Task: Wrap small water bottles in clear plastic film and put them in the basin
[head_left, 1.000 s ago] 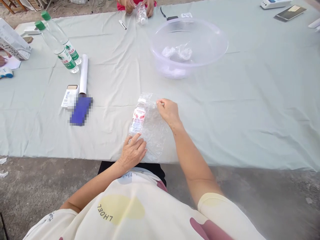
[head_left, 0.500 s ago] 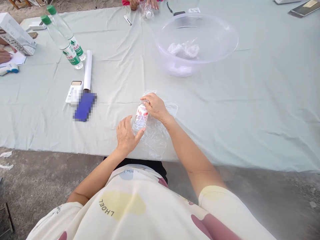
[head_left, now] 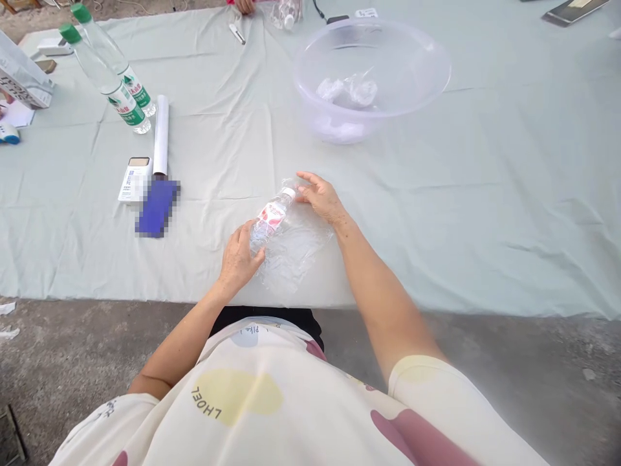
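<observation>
A small clear plastic bottle (head_left: 270, 217) with a white cap and a red-and-white label lies tilted on the table, its cap pointing away and to the right. Thin clear plastic film (head_left: 295, 255) spreads under it and to its right, crumpled around parts of it. My left hand (head_left: 239, 257) is closed around the bottle's base, fingers on its left side and thumb on the near side. Beside the cap, my right hand (head_left: 323, 197) has its fingers apart; whether its fingertips touch the cap or the film I cannot tell.
A translucent basin (head_left: 412, 97) holding wrapped bundles (head_left: 361, 92) stands ahead. To the left are two green-capped water bottles (head_left: 129, 107), a white roll (head_left: 161, 133), a white device (head_left: 133, 181) and a blurred blue item (head_left: 158, 208). Another person's hand (head_left: 245, 6) shows at the far edge.
The bottle has turned so its cap points further right. My left hand has closed on its base. My right hand has come off the bottle's upper part and moved right.
</observation>
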Motion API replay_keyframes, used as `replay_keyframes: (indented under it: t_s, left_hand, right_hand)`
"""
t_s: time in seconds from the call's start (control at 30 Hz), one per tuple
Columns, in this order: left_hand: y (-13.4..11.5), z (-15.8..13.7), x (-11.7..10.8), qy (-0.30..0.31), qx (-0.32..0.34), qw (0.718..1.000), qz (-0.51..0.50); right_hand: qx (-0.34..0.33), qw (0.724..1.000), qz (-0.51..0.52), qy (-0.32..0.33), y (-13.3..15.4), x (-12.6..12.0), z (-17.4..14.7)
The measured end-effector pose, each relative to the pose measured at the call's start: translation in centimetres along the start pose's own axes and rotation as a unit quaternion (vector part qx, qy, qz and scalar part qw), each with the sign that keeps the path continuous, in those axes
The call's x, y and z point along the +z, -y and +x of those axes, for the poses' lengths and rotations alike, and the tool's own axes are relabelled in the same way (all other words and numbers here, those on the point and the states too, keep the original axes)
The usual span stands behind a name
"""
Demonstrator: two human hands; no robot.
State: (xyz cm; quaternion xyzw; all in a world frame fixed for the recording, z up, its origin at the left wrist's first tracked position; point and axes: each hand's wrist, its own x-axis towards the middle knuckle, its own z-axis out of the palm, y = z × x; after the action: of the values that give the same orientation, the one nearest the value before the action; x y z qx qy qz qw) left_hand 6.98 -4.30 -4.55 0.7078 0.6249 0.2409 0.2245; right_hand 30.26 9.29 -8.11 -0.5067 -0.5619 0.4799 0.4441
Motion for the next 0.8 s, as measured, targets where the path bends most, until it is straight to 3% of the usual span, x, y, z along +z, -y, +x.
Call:
replay_keyframes:
  t_s: [0.1,0.17,0.27,0.43,0.67,0.8]
  left_hand:
    - [0.0,-0.1,0.0,0.005,-0.003,1.0,0.003]
    - [0.0,-0.2,0.0,0.007,-0.005,1.0,0.01]
    - [0.0,-0.2,-0.1,0.006,0.001,1.0,0.02]
    - [0.4,-0.4,-0.2,0.004,0.029,0.999,0.04]
    - [1.4,-0.8,1.3,-0.052,0.156,0.974,0.156]
    - [1.4,-1.3,1.9,-0.047,0.17,0.964,0.198]
  right_hand:
    - [-0.037,0.992,-0.04,-0.115,0.0,-0.8,-0.8]
    - [-0.06,0.985,-0.068,-0.148,-0.1,-1.2,-2.3]
    - [-0.105,0.972,-0.186,-0.097,-0.9,-1.9,-5.3]
    - [-0.132,0.892,-0.432,-0.023,-2.5,-3.7,-7.5]
    - [-0.108,0.866,-0.488,-0.014,-2.1,-4.1,-7.1]
    - [-0.103,0.862,-0.496,-0.006,-2.0,-4.0,-7.3]
